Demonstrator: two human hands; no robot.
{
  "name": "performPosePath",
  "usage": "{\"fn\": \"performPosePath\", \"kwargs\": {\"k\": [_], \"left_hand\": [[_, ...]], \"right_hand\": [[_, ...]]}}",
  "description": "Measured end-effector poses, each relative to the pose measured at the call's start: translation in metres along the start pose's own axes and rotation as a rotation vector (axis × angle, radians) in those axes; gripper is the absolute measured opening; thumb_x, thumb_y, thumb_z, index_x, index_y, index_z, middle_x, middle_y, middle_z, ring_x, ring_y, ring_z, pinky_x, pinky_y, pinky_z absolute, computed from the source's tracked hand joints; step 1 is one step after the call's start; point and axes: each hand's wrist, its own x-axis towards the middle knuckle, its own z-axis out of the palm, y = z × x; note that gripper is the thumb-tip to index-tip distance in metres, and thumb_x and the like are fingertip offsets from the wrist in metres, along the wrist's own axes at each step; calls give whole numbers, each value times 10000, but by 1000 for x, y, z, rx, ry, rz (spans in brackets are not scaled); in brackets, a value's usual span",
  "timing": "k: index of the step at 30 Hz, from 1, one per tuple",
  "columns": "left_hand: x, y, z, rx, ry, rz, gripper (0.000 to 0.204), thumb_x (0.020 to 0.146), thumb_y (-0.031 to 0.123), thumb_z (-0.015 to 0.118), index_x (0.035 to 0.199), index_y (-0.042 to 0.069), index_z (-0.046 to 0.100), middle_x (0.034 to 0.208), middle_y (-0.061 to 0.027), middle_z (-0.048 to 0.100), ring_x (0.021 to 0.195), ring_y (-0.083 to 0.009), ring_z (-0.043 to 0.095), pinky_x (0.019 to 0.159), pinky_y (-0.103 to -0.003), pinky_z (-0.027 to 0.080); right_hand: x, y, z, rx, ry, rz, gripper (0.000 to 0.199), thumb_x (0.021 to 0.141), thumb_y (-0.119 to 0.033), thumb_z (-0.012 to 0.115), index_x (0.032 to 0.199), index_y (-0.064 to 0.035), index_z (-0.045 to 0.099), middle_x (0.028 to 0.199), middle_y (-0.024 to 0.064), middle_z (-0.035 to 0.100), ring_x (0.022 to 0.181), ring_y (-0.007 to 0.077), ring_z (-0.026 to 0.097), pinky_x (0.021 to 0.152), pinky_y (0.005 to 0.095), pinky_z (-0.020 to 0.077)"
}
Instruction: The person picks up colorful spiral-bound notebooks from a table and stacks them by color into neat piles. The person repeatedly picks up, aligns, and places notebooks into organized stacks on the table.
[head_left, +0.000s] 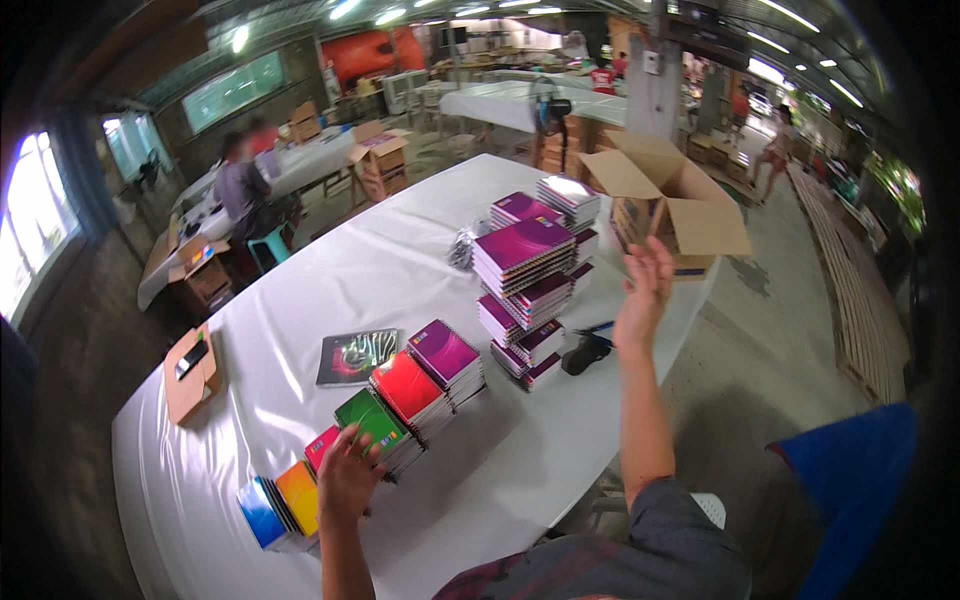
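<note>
A row of spiral notebook stacks runs diagonally across the white-covered table: blue (262,512), orange (297,497), pink (317,446), green (373,412), red (405,386) and purple (445,352). My left hand (347,472) is over the near side of the pink and green stacks, fingers apart; whether it touches them I cannot tell. Raised at the table's right side, my right hand (644,300) has its fingers stretched out and holds nothing. Beyond the row rises a taller, uneven pile of purple notebooks (523,247), left of my right hand.
An open cardboard carton (690,230) stands at the far right corner. Beside the tall pile lie a black object (586,354) and crumpled clear plastic (463,246). A dark-covered flat item (357,357) and a cardboard piece (190,390) bearing a phone (191,359) lie leftward. A person (243,190) sits beyond.
</note>
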Motion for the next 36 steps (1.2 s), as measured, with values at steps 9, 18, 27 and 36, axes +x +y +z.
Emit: {"fn": "performPosePath", "kwargs": {"k": [9,18,27,36], "left_hand": [[-172,73,-108,-301,208,357,307,890,327,477,1062,89,566,982,-81,609,903,-216,562,755,-389,460],[-305,128,-206,-332,351,477,291,894,320,468,1022,89,589,998,-83,603,916,-239,553,765,-422,455],[-340,114,-280,-499,472,438,275,889,321,478,983,101,613,965,-71,630,857,-234,580,743,-403,452],[-301,105,-300,-446,557,446,233,886,315,498,1049,160,559,933,16,582,845,-124,554,698,-324,463]], "right_hand": [[-202,-36,150,71,-806,59,39,821,-31,580,859,-38,582,834,19,581,778,94,532,733,235,425],[-457,-37,237,-248,-1781,-418,379,770,-254,645,1108,-124,531,1141,91,523,1078,236,497,870,469,362],[-558,-20,236,-679,-2144,-483,703,767,-378,648,1340,-105,346,1394,198,278,1302,322,269,964,596,243],[-548,-9,205,-774,-1713,-552,544,813,-292,587,1311,-161,412,1428,129,275,1327,272,247,1028,557,145]]}}
